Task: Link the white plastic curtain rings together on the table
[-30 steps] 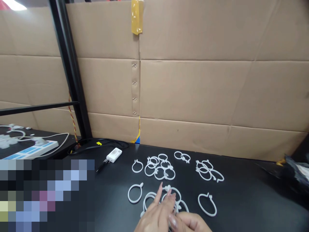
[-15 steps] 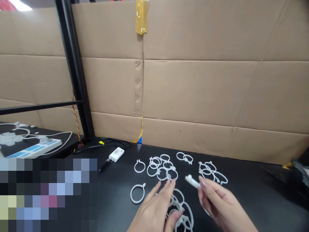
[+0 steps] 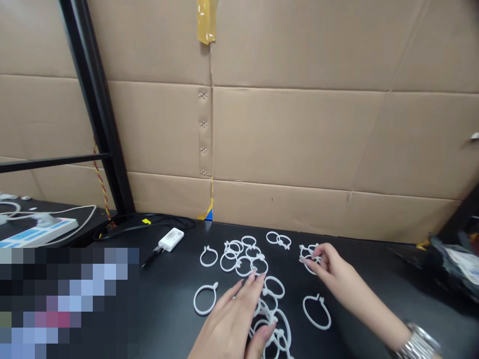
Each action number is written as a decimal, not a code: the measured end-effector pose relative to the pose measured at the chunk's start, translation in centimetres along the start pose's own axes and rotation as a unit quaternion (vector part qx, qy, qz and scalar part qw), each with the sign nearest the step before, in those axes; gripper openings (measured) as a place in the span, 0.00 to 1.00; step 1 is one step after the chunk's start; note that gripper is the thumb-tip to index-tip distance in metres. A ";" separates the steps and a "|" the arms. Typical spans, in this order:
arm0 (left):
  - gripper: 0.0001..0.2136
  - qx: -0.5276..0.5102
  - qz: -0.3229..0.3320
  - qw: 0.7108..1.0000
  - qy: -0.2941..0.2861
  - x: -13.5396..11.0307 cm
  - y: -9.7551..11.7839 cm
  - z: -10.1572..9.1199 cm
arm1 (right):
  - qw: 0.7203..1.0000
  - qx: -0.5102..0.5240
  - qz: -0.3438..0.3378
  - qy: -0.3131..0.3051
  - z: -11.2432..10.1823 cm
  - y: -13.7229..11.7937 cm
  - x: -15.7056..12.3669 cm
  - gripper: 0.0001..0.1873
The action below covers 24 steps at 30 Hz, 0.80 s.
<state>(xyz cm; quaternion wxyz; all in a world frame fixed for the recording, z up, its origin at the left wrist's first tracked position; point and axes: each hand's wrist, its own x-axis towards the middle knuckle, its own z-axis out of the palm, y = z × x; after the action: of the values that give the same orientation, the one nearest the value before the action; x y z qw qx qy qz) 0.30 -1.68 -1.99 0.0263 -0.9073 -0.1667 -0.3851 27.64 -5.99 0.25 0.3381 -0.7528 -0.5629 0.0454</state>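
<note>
Many white plastic rings, each with a small knobbed clasp, lie on the black table point(image 3: 168, 299). My left hand point(image 3: 234, 319) lies with fingers stretched out beside the near pile of rings point(image 3: 284, 326). Its thumb rests against that pile, and its fingertips reach the lower edge of the middle ring cluster point(image 3: 245, 267). At the right ring cluster point(image 3: 310, 269), my right hand point(image 3: 329, 262) has thumb and fingers closed around a white ring, partly hiding the others. A single ring point(image 3: 317, 313) lies below that hand. Two lone rings, an upper one point(image 3: 208, 257) and a lower one point(image 3: 205, 300), sit to the left.
Two overlapping rings point(image 3: 279, 240) lie near the cardboard wall point(image 3: 280, 134). A white charger plug point(image 3: 171, 240) and black cable are at the back left, beside a metal post point(image 3: 101, 114). A power strip point(image 3: 41, 232) is farther left; a dark plastic bag point(image 3: 445, 269) sits right.
My right hand, which held a ring up above the table, has moved back to the right cluster. The lone ring beneath it now shows fully. My left hand stays on the near pile.
</note>
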 end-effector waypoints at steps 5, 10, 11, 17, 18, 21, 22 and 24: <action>0.19 -0.007 0.011 1.000 0.018 0.5 0.4 -0.4 | 0.999 -0.044 0.012 0.007 -0.3 4.0 1.9 0.11; 0.18 -0.010 0.018 1.000 0.020 0.7 0.6 -0.7 | 0.998 -0.049 -0.008 -0.030 0.9 3.9 1.5 0.10; 0.19 -0.011 0.018 1.000 0.018 0.7 0.6 -0.7 | 0.998 -0.050 -0.012 -0.031 1.1 3.7 1.4 0.10; 0.19 -0.017 0.015 1.000 0.009 0.6 0.4 -0.6 | 0.999 -0.027 -0.020 -0.031 1.4 3.0 1.1 0.10; 0.20 -0.019 0.013 1.000 0.008 0.5 0.4 -0.6 | 0.999 -0.017 -0.019 -0.032 1.3 2.8 1.0 0.10; 0.21 -0.030 0.001 1.000 0.004 0.5 0.3 -0.5 | 0.999 0.028 -0.019 -0.042 0.7 1.7 0.7 0.12; 0.21 -0.035 -0.003 0.999 0.003 0.5 0.3 -0.5 | 0.997 0.049 -0.018 -0.050 0.4 1.1 0.6 0.13; 0.22 -0.049 -0.013 0.999 0.001 0.4 0.2 -0.5 | 0.992 0.102 -0.014 -0.074 -0.4 -0.5 0.0 0.13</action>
<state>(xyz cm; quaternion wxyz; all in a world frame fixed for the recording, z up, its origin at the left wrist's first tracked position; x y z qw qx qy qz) 0.28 -1.88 -1.30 -0.0231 -0.9047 -0.1592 -0.3945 27.44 -6.08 0.86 0.3707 -0.7009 -0.5897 0.1535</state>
